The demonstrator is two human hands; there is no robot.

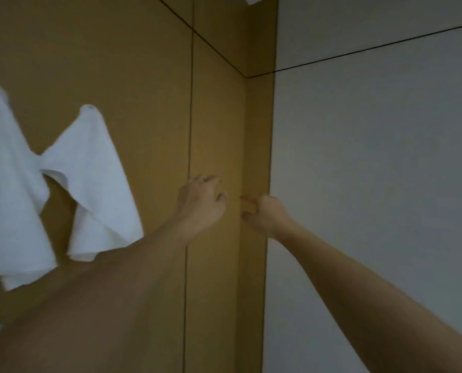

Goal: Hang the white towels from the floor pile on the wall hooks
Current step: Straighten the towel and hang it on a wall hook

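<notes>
Two white towels hang on the tan wall at the left. One towel (6,184) drapes from a hook at the frame's left edge; the other towel (95,184) hangs from a hook (89,106) that pokes up under its top. My left hand (201,203) is raised in front of the tan wall, right of the towels, fingers loosely curled and holding nothing. My right hand (262,212) is beside it near the wall corner, fingers curled in, nothing visible in it. The floor pile is out of view.
The tan panelled wall (143,76) meets a pale grey wall (372,157) at a corner on the right. Thin dark seams run down and across the panels. My forearms cross the lower half of the frame.
</notes>
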